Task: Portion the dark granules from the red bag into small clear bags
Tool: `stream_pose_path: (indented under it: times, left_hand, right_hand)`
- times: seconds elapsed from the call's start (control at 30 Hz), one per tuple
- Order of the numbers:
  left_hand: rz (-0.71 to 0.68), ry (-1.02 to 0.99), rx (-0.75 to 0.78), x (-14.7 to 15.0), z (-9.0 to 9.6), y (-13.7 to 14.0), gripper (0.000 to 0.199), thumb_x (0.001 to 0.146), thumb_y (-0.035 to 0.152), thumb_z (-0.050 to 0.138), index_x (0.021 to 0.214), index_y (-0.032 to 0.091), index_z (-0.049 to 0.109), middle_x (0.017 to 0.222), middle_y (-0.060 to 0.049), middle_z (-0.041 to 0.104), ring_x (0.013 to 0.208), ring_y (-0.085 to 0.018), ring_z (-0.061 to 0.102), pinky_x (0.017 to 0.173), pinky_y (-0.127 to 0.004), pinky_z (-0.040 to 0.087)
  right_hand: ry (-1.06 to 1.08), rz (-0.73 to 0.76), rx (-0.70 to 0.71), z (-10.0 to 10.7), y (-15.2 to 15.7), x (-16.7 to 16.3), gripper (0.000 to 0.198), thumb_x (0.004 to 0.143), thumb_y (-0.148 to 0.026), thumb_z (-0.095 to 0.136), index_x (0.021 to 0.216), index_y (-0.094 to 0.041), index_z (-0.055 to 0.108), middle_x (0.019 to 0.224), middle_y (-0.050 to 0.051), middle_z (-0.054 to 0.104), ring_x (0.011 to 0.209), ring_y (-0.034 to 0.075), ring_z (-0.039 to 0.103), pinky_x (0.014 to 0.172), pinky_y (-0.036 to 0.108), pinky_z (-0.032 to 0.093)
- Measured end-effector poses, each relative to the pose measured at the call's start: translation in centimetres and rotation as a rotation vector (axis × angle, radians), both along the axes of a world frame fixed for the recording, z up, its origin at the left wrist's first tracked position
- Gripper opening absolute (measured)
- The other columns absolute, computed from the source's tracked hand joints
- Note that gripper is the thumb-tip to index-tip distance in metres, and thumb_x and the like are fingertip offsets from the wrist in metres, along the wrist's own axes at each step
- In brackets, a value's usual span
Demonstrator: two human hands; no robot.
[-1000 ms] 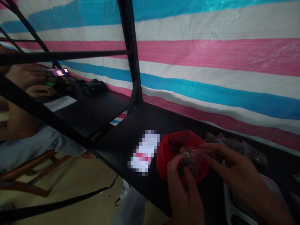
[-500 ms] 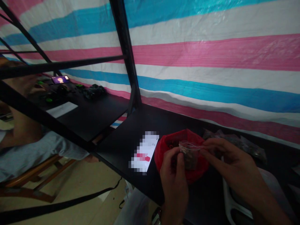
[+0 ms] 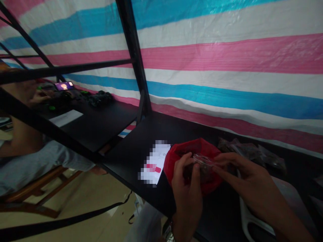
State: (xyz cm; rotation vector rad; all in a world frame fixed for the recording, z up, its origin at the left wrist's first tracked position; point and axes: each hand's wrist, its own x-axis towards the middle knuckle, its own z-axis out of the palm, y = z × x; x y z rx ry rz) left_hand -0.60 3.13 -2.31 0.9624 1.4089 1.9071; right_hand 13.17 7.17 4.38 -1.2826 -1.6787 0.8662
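Observation:
A small clear zip bag [image 3: 205, 164] with dull, small contents hangs between my two hands, over a red bag [image 3: 179, 151] that stands with its mouth spread wide on the black table. My left hand [image 3: 188, 181] pinches the zip bag's left upper corner between thumb and fingers. On the other side, my right hand [image 3: 242, 171] grips the bag's right upper edge with its fingertips. What lies inside the red bag is dark and mostly hidden by my hands and the zip bag.
More filled clear bags [image 3: 252, 153] lie behind my right hand. A white plastic tray or basket [image 3: 243, 215] sits under my right forearm. Left of the red bag is a lit, blurred-out screen or sheet [image 3: 155, 164]. A black frame post [image 3: 136, 57] rises beside the neighbouring table [image 3: 108, 121], where another person sits.
Both hands have lowered the zip bag slightly toward the red bag, and its top edge now looks more bunched. The other person's hand has shifted a little.

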Motion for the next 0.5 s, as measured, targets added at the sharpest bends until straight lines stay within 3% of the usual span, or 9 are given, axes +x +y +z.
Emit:
stream_pose_path:
  times: [0.17,0.3,0.5]
  left_hand:
    - [0.018,0.04,0.023,0.0,-0.4,-0.3,0.021,0.097,0.034,0.073,0.116,0.028,0.079,0.111,-0.005,0.079,0.102,-0.019,0.076,0.091,-0.03,0.063]
    - [-0.086,0.004,-0.051,-0.1,-0.8,0.2,0.025,0.096,0.033,0.073,0.121,0.027,0.078,0.121,-0.007,0.079,0.112,-0.023,0.075,0.097,-0.034,0.062]
    - [-0.212,-0.099,-0.135,-0.5,-0.1,1.3,0.027,0.096,0.028,0.07,0.121,0.023,0.075,0.117,-0.008,0.079,0.108,-0.023,0.076,0.095,-0.035,0.061]
  right_hand:
    - [-0.007,-0.03,-0.029,0.2,0.1,0.2,0.028,0.073,-0.049,0.083,0.09,-0.027,0.084,0.086,0.004,0.081,0.072,0.022,0.075,0.063,0.028,0.063]
    - [-0.045,-0.031,-0.054,0.4,0.6,-0.4,0.027,0.075,-0.052,0.077,0.081,-0.027,0.082,0.078,0.004,0.08,0.068,0.022,0.075,0.062,0.028,0.063]
    - [-0.152,-0.004,-0.093,-0.2,1.5,-0.4,0.028,0.079,-0.05,0.066,0.081,-0.026,0.079,0.088,0.009,0.084,0.079,0.029,0.081,0.073,0.036,0.066]
